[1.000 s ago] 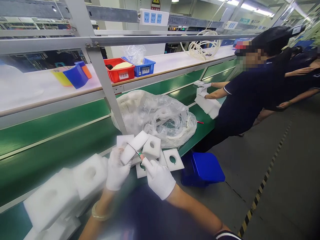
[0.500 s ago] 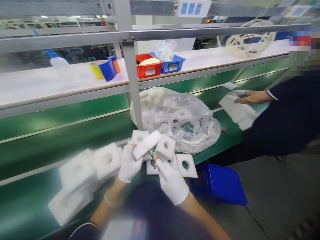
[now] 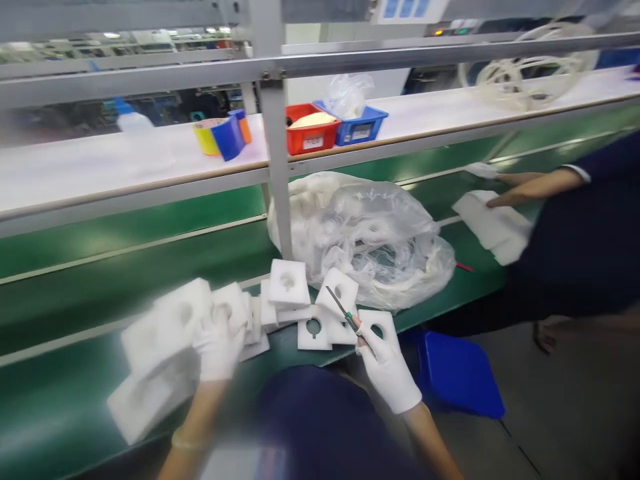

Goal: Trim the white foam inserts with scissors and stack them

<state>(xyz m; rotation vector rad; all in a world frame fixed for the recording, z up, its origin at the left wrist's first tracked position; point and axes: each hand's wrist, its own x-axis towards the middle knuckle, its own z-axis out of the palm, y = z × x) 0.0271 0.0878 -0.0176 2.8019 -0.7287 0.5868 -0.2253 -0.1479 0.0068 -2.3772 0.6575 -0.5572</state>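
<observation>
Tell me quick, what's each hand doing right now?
Left hand: blurred, resting on the foam blocks; grip cannot be told.
Right hand: closed on a thin tool with a green handle.

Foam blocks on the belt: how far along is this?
Done: several foam blocks lie piled at the left, where the left hand rests on one. In hand: the right hand holds a thin tool. Left: loose blocks in front, and more in the plastic bag.
</observation>
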